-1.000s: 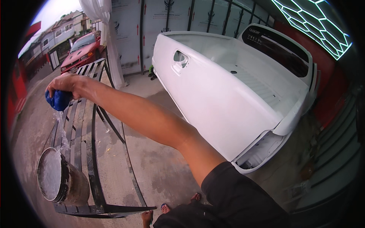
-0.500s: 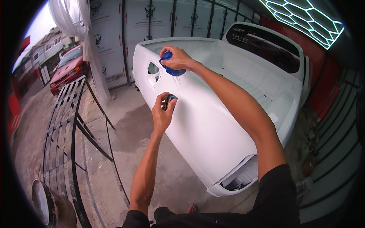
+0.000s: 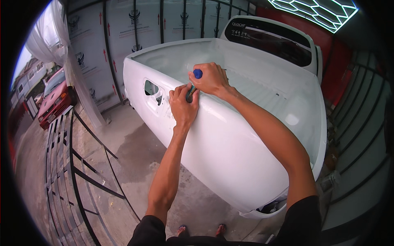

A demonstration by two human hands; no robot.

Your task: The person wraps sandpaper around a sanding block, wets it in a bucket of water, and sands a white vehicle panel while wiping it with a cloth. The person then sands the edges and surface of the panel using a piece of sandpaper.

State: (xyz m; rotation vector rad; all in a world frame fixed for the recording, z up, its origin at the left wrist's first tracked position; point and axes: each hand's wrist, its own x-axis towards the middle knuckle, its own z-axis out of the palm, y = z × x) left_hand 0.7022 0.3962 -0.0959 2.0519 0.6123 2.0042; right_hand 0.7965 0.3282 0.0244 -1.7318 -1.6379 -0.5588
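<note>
My left hand (image 3: 184,105) is closed around a small dark block with a teal edge (image 3: 190,94), probably a sanding block, and rests against the upper edge of a white pickup tailgate (image 3: 230,143). Close beside it, my right hand (image 3: 211,80) grips a bunched blue cloth (image 3: 198,74); most of the cloth is hidden in the fist. The two hands nearly meet over the tailgate's top edge. To their left, a handle cutout (image 3: 152,88) opens in the tailgate's outer face.
Behind the tailgate lies the white truck bed (image 3: 262,78), with a dark rear window (image 3: 269,40) beyond. A black metal rack (image 3: 73,156) stands at left. A red car (image 3: 57,98) is outside, past a sheer curtain (image 3: 82,94). Barred panels (image 3: 361,135) run along the right.
Both hands have come together at the tailgate's top edge, the left moving up and the right in toward it. Water was dripping from the blue cloth before. The view has shifted.
</note>
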